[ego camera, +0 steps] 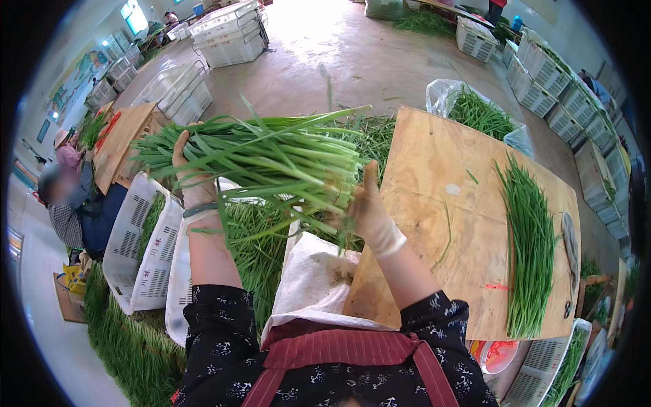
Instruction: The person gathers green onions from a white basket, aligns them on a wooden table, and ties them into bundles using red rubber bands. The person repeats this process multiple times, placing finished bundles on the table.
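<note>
A thick bunch of long green leaves, apparently Chinese chives (285,157), lies level across both hands in front of me. My left hand (196,175), in a pale glove, grips it towards the leafy end, thumb over the leaves. At the pale cut stem ends is my right hand (374,213), gloved and soiled, cupped against them; its fingers are blurred and partly behind stems. Below hangs a pile of loose chives (257,259) in a white crate. On the plywood table (427,203) to the right lies another chive bunch (531,254).
Near that bunch are a red tie (497,287), a grey cloth-like strip (570,249) and small scissors (568,309). A white sack (315,274) covers my lap. White plastic crates (145,244) stand left, beside a seated person (76,213). A bag of greens (480,114) sits beyond the table.
</note>
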Demonstrator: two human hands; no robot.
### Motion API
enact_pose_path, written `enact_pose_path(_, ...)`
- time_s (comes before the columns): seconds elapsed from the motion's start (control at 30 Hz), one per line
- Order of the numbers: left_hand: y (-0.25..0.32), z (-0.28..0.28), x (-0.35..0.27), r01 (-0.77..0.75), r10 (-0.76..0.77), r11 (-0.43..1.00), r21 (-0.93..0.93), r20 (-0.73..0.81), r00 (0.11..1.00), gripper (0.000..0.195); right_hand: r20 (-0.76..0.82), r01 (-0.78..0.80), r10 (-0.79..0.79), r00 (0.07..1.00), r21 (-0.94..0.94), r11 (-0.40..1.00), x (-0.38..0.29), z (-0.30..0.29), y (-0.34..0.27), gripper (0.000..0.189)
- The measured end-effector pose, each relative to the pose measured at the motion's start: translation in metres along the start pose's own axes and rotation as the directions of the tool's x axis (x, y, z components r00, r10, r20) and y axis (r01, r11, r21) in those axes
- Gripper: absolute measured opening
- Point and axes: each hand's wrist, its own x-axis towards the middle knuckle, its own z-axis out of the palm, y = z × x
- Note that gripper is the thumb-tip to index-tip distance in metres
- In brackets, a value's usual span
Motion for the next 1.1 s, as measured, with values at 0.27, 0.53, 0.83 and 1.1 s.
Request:
enact_pose_path(0.27, -0.004, -0.017, 0.001, 0.100, -0.065, 0.987, 0.123, -0.261, 0.963, 0.025, -0.509, -0.054, -0.409, 0.757, -0.673, 0.738, -0.078, -0.010, -0.024, 0.028)
enact_pose_path(0.53, -0.028, -0.015, 0.032, 0.259, -0.248, 0.965, -0.034, -0.424, 0.871, 0.017, 0.294, -0.271, -0.533, 0.793, -0.613, -0.742, -0.006, 0.059, -0.019, 0.066)
enact_pose_path(0.83, -0.032, 0.020, 0.027, 0.251, -0.246, 0.968, -0.028, -0.322, 0.914, 0.013, 0.547, 0.308, 0.206, 0.811, -0.102, -0.946, 0.025, 0.021, -0.010, 0.020)
enact_pose_path(1.1, -0.003, -0.018, 0.044, 0.212, -0.202, 0.977, -0.020, -0.406, 0.891, 0.012, 0.215, 0.002, -0.251, 0.944, -0.763, -0.647, -0.055, -0.040, -0.023, 0.016)
